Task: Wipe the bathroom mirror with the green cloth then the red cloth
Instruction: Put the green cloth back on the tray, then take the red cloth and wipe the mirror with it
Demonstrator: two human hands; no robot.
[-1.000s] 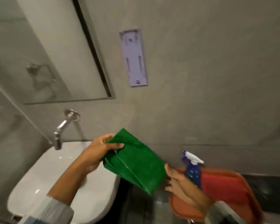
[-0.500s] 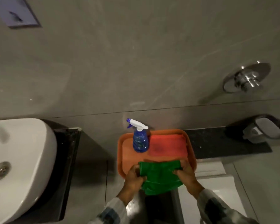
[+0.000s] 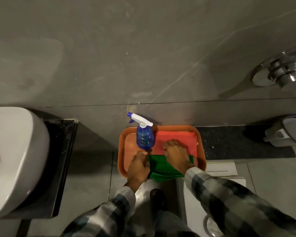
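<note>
STEP: cloth changeover | green cloth (image 3: 162,168): folded on orange tray (image 3: 122,151), left hand (image 3: 138,165) pinching its 9 o'clock edge | red cloth (image 3: 176,138): 12 o'clock of green cloth, long axis 3–9 | right hand (image 3: 176,153): nearer, fingers flat on red cloth, not yet closed.

my sleeves (image 3: 229,199): grey-and-dark plaid, long, cuffed at wrists | my hands (image 3: 138,166): bare | my shoe (image 3: 158,198): dark

Left hand (image 3: 138,165) curled, right hand (image 3: 176,154) flat with fingers (image 3: 167,144) extended forward.
</note>
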